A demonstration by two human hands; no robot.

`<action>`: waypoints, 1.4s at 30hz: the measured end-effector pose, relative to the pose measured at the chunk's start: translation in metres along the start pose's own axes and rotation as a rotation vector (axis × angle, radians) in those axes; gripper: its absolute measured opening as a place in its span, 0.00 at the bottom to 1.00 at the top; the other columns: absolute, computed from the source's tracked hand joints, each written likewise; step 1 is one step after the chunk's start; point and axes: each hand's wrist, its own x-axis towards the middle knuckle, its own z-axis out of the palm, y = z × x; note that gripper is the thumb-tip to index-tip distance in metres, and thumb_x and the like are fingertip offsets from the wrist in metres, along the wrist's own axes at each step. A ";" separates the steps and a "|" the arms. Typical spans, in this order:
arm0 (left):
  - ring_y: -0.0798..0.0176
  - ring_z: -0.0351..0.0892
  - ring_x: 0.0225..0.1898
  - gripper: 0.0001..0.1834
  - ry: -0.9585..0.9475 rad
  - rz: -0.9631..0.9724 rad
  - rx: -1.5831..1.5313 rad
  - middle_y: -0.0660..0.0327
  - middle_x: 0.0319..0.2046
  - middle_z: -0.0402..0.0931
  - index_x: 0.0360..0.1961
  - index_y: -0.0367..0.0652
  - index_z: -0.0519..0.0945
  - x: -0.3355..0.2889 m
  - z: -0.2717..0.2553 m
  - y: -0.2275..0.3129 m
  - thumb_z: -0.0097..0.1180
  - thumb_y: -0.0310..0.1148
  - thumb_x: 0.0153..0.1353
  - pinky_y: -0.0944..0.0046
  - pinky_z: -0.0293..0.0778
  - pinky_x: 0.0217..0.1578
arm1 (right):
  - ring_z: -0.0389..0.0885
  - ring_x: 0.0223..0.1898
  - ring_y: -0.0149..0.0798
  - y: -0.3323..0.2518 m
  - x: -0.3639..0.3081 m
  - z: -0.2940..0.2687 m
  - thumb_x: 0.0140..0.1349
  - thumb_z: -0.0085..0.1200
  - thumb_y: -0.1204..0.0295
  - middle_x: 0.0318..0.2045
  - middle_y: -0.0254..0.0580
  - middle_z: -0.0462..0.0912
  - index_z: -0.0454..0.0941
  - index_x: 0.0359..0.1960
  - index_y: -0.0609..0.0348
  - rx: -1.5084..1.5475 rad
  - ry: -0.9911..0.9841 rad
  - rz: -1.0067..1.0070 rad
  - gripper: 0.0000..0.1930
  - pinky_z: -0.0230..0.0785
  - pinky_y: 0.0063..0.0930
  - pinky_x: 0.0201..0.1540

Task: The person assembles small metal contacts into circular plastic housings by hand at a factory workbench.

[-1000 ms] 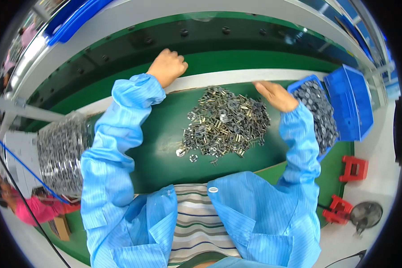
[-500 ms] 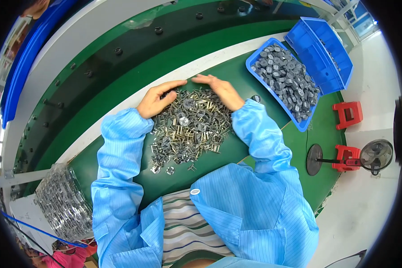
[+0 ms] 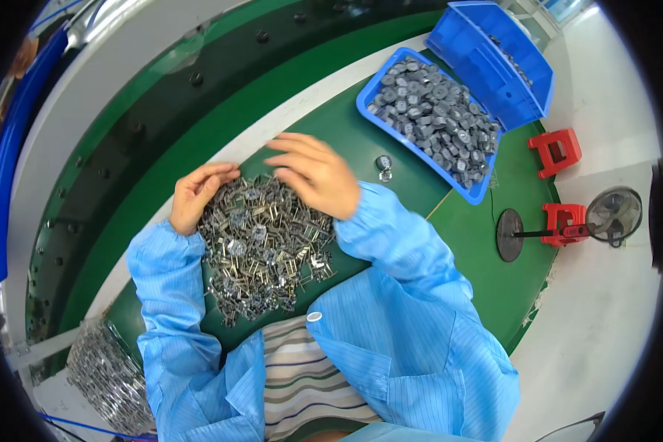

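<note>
A heap of small metal parts with thin pins (image 3: 261, 247) lies on the green tabletop (image 3: 331, 140) in front of me. At its far left edge rests my left hand (image 3: 197, 195), fingers stretched along the heap's side. My right hand (image 3: 313, 171) is over the far right part of the heap, its fingers spread and slightly blurred, with nothing seen in them. To the right of that hand, a round dark part (image 3: 383, 162) and a small shiny piece (image 3: 385, 176) lie on the table.
A blue bin (image 3: 429, 163) full of grey round parts stands at the right, with a second blue bin (image 3: 486, 66) behind it. A conveyor with dark parts (image 3: 195, 78) curves along the far side. Clear plastic trays (image 3: 110, 379) are stacked lower left. A fan (image 3: 614, 215) and red stools (image 3: 556, 152) stand right.
The view has shifted, so the bins sit further left and up. My right hand has lifted and turned over the heap with fingers spreading; my left hand stays at the heap's left side.
</note>
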 end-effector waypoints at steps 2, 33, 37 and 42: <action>0.54 0.81 0.60 0.19 -0.004 -0.025 -0.021 0.47 0.60 0.80 0.60 0.29 0.78 -0.001 -0.006 0.000 0.54 0.33 0.77 0.55 0.74 0.65 | 0.82 0.54 0.50 -0.005 -0.023 -0.041 0.62 0.64 0.74 0.51 0.44 0.86 0.85 0.45 0.58 -0.340 0.119 0.060 0.10 0.73 0.44 0.55; 0.64 0.85 0.52 0.18 -0.461 -0.079 0.264 0.52 0.63 0.75 0.56 0.32 0.79 0.082 0.027 0.010 0.66 0.24 0.66 0.64 0.79 0.55 | 0.82 0.46 0.41 0.024 -0.043 0.039 0.58 0.63 0.83 0.47 0.42 0.82 0.81 0.55 0.57 0.275 0.031 0.350 0.21 0.80 0.37 0.47; 0.79 0.77 0.31 0.16 -0.377 -0.046 0.626 0.66 0.38 0.83 0.46 0.37 0.84 0.084 0.044 0.011 0.74 0.27 0.59 0.73 0.74 0.33 | 0.83 0.38 0.37 0.025 -0.036 0.035 0.56 0.66 0.82 0.44 0.42 0.78 0.77 0.53 0.59 0.307 0.054 0.326 0.22 0.79 0.31 0.43; 0.78 0.74 0.26 0.13 -0.375 -0.007 0.548 0.69 0.27 0.80 0.44 0.39 0.86 0.096 0.047 0.004 0.73 0.29 0.60 0.72 0.69 0.28 | 0.83 0.35 0.33 0.026 -0.034 0.026 0.54 0.69 0.83 0.45 0.42 0.82 0.77 0.51 0.61 0.283 0.050 0.404 0.22 0.77 0.26 0.39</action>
